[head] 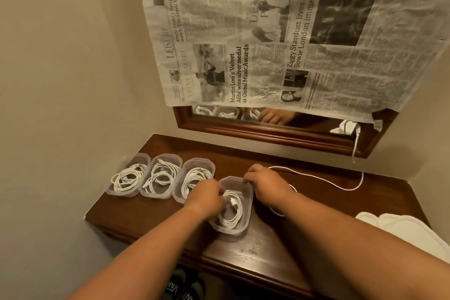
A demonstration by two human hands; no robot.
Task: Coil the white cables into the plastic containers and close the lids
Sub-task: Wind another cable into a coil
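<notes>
The left grip (208,196) clasps the coiled white cable (231,214) inside the open container (229,232). The right grip (264,181) hooks curled fingers over its far rim. We see the oval coil lying flat, its long axis running from the desk (267,156) front toward the mirror (267,129). Three filled containers (154,194) stand to the left. The left fingertips are hidden, and we cannot make out which way the connector points.

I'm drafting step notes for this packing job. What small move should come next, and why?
Probably press the connector flat into the coiled cable with the left hand while the right hand holds the container at its rim. The connector lies on top of the coil, the container has no lid yet, and the lids wait at the right.
</notes>
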